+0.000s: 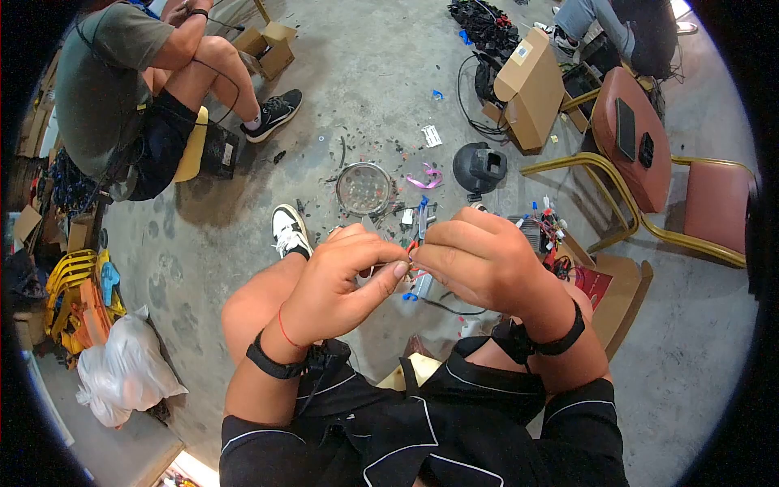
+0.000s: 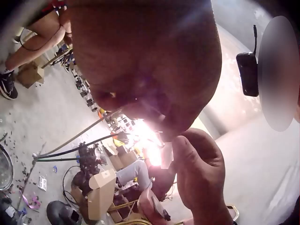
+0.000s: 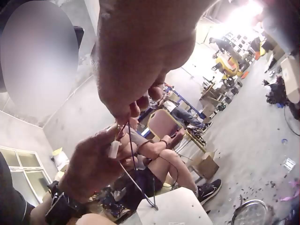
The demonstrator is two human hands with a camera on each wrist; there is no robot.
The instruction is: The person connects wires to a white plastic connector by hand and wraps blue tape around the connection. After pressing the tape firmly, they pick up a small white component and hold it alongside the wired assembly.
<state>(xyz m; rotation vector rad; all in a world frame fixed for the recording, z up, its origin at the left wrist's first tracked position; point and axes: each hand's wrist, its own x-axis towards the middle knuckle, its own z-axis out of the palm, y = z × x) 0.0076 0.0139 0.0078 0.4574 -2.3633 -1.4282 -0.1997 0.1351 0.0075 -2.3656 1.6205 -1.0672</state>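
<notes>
My left hand (image 1: pixel 341 272) and right hand (image 1: pixel 487 264) meet in front of my lap, fingertips close together. In the right wrist view the left hand (image 3: pixel 89 164) pinches a small white plug connector (image 3: pixel 114 149), and the right hand (image 3: pixel 145 56) pinches thin wires (image 3: pixel 130 140) just above it. Red wire (image 1: pixel 414 246) shows between the fingertips in the head view. Loose wires (image 2: pixel 77 143) trail out in the left wrist view, where glare washes out part of the grip.
Below the hands, a round clear-topped dish (image 1: pixel 364 189), a black welding mask (image 1: pixel 479 168), purple strips (image 1: pixel 424 176) and scattered bits lie on the concrete floor. At right stand a chair (image 1: pixel 718 203) and connector-tipped wires (image 1: pixel 545 231). Another person (image 1: pixel 122 105) sits at left, near a white bag (image 1: pixel 134 365).
</notes>
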